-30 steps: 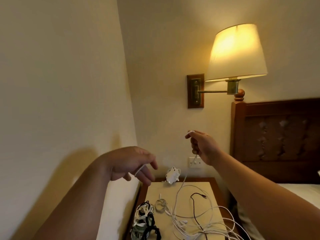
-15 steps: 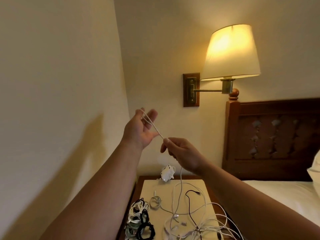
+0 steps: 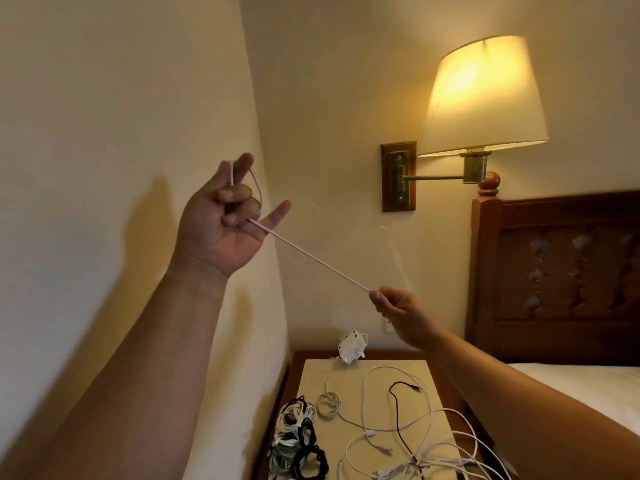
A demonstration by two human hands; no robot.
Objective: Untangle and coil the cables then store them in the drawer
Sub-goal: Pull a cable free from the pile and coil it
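A white cable (image 3: 311, 259) stretches taut through the air between both hands. My left hand (image 3: 221, 223) is raised near the wall, palm toward me, with the cable's end looped over its fingers. My right hand (image 3: 401, 310) pinches the cable lower right, above the nightstand (image 3: 311, 372). On the nightstand lie several coiled cables (image 3: 298, 441) in black and white at the left, a small coiled cable (image 3: 329, 403), and a loose tangle of white cables (image 3: 415, 455) with a thin black cable (image 3: 398, 417). No drawer is visible.
A white power adapter (image 3: 351, 346) rests at the back of the nightstand. A lit wall lamp (image 3: 485, 98) hangs above on a brass arm. A dark wooden headboard (image 3: 561, 271) and white bed (image 3: 581, 386) stand to the right. The wall runs close on the left.
My left hand rose higher toward the wall with the cable wrapped over its fingers. My right hand slid down and right along the cable, drawing it taut.
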